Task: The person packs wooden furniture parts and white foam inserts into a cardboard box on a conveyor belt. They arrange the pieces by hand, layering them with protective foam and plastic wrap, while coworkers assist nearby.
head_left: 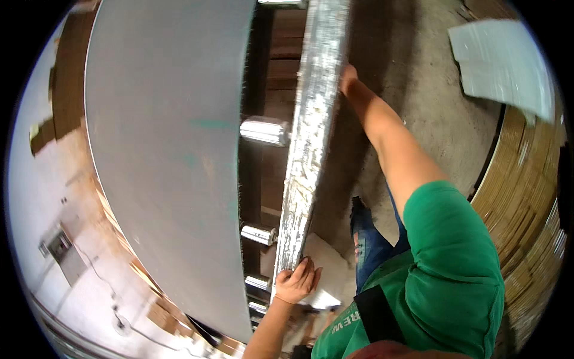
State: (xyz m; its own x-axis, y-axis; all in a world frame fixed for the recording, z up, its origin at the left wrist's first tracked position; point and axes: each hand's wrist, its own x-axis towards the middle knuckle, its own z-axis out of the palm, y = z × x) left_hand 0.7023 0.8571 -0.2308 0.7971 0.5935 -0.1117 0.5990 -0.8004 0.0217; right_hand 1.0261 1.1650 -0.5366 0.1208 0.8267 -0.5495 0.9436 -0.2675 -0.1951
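Note:
A long silver metal rail (311,131) runs beside a wide grey conveyor belt (173,137). Bright metal rollers, one of them a thick roller (263,130), show in the gap between belt and rail. My left hand (299,281) is closed over the rail's near end, its fingers bent at the edge. Farther up, my right hand (348,78) reaches to the rail's right side. The rail hides its fingers, so what they do there cannot be seen.
Flat stacked cardboard (520,179) stands at the right, with a white sheet (502,66) above it. Another pale sheet (323,263) lies beneath the rail. Beyond the belt, a grey box (58,246) with a cable is on the white wall (42,197). Brown cartons (72,78) stand far left.

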